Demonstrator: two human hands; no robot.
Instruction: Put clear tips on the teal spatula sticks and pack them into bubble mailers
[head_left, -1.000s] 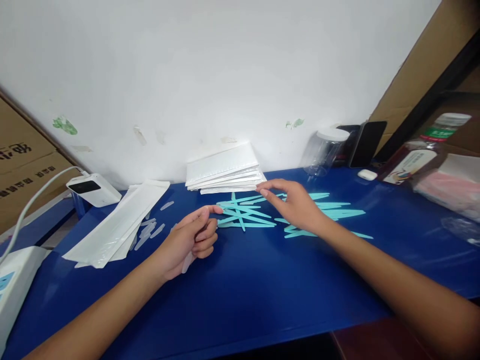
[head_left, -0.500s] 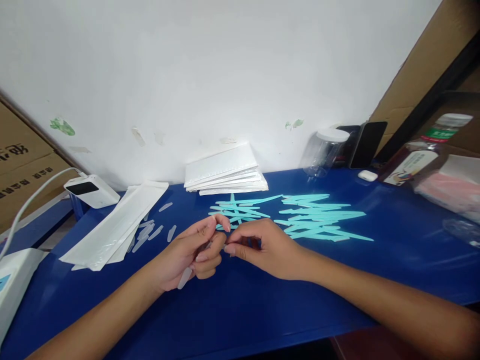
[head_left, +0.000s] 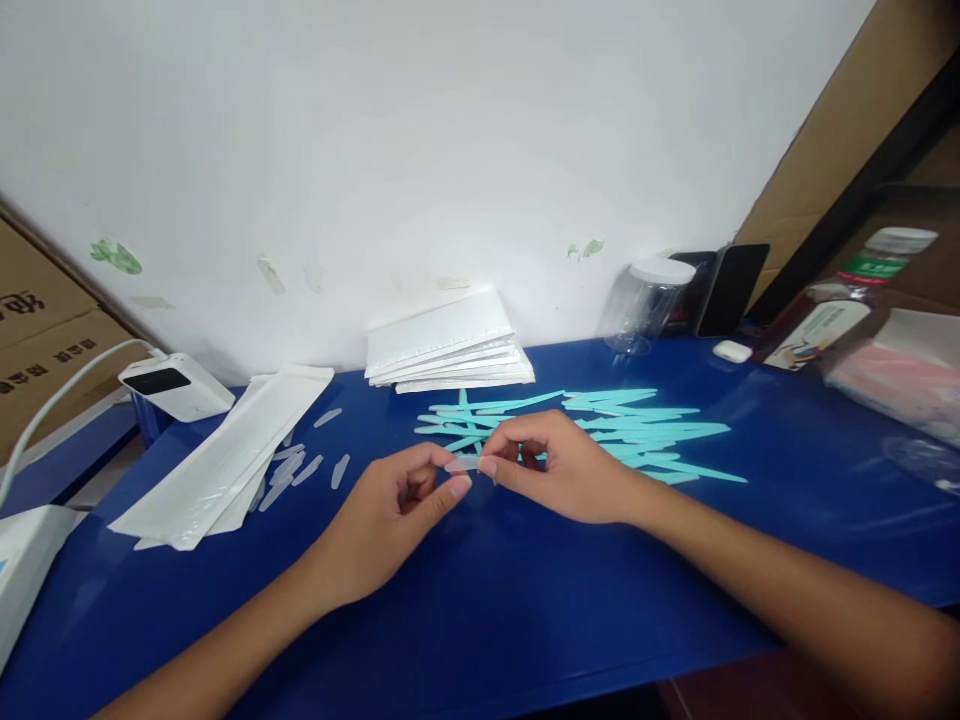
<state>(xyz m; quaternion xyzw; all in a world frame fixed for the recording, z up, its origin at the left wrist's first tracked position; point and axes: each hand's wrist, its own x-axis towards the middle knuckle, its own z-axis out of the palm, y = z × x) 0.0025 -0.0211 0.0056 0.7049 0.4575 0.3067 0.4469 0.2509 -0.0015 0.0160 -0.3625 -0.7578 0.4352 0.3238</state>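
Note:
My left hand (head_left: 390, 515) and my right hand (head_left: 559, 465) meet over the middle of the blue table (head_left: 487, 600). Both pinch a small clear plastic strip (head_left: 463, 464) between thumb and fingertips, one hand at each end. Just behind my hands lie several turquoise strips (head_left: 637, 430) scattered in two loose heaps. A few more clear strips (head_left: 300, 468) lie on the table to the left of my left hand.
A stack of white pouches (head_left: 448, 342) leans at the wall. Long white pouches (head_left: 225, 460) lie at the left, beside a white power bank (head_left: 176, 385) with a cable. A clear jar (head_left: 649, 300), phone (head_left: 731, 288), earbud case (head_left: 733, 351) and bottle (head_left: 840, 310) stand at right.
My right hand came back from the turquoise strips to my left hand. The clear strip that stuck out below my left hand is now held between both hands.

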